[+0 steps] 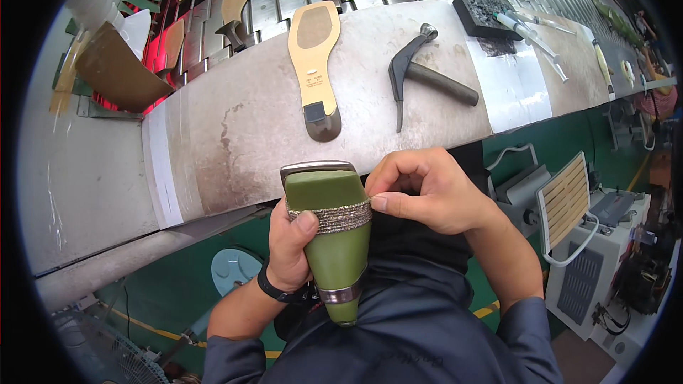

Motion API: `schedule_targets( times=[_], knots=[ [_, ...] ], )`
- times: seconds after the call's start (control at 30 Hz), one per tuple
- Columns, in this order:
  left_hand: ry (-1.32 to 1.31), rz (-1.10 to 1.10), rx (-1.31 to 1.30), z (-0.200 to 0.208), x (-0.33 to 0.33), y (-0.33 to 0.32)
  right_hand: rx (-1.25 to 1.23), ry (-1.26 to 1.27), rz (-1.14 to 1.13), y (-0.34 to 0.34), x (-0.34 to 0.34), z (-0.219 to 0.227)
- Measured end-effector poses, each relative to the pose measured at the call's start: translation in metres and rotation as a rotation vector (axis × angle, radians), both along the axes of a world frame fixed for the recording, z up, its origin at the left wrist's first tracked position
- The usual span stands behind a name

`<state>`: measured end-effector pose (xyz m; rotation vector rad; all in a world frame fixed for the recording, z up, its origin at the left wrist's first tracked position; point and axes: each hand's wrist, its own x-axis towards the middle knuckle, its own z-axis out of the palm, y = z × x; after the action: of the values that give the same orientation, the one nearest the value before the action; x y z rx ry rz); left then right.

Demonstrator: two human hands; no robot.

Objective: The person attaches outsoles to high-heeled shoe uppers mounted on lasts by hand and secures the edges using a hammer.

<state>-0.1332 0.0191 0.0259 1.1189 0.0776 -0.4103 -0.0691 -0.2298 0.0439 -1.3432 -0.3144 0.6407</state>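
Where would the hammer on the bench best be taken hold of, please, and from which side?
Probably by the handle, from the right with the right hand: it is straight and points rightward, away from the long curved head.

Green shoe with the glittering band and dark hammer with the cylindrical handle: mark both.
Green shoe with the glittering band [336, 252]: head view, on the green surface.
Dark hammer [432, 78]: head view, on the handle.
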Motion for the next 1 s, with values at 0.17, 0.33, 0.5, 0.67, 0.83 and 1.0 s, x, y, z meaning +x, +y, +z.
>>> schedule_targets(
  times=[0.17,0.33,0.5,0.67,0.83,1.0],
  knots=[
    [0.005,-0.005,0.096,0.009,0.001,0.007,0.068,0.122,-0.055,0.008,-0.004,-0.02],
    [-0.071,0.047,-0.167,0.005,0.001,0.01,0.366,0.307,0.077,0.038,-0.063,-0.048],
    [-0.162,0.024,-0.066,0.007,0.019,0.02,0.349,0.439,0.23,0.06,-0.096,-0.039],
    [-0.025,0.14,-0.007,0.012,0.022,0.033,-0.309,-0.145,0.054,0.058,-0.091,-0.013],
    [-0.052,0.127,-0.093,0.011,0.016,0.029,-0.476,-0.311,0.036,0.058,-0.102,-0.029],
    [-0.001,0.099,-0.138,0.008,0.015,0.031,-0.587,-0.505,0.02,0.057,-0.104,-0.035]
  ],
)
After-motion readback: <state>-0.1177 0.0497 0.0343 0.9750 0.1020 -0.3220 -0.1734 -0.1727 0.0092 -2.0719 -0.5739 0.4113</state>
